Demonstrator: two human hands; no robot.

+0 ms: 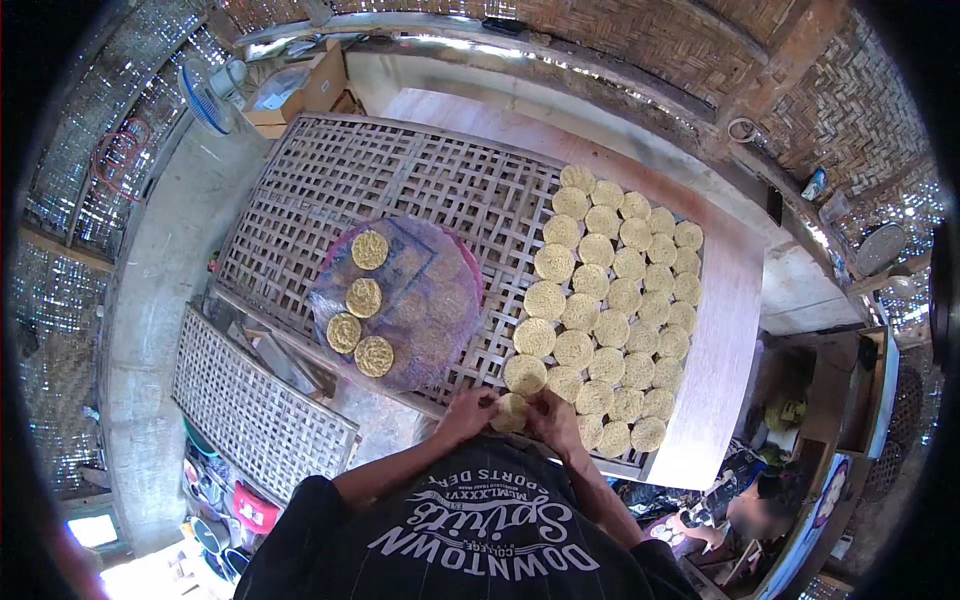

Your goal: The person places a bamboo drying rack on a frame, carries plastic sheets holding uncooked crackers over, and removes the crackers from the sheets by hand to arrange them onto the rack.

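Note:
A flat, round yellow disc with a rough surface, like a raw cracker (510, 413), is held between my two hands at the near edge of a woven bamboo rack (440, 170). My left hand (468, 412) pinches its left edge and my right hand (553, 418) grips its right edge. Just beyond my hands, rows of similar discs (574, 350) cover the right part of the rack. To the left lies a round, purplish plastic sheet (430, 350) with several discs (364, 297) along its left side.
A second woven rack (255, 400) stands lower at the left. Pale board (730, 350) shows under the rack's right side. A fan (203, 97) and a cardboard box (315, 90) are at the back left. Another person (700, 530) is at the lower right.

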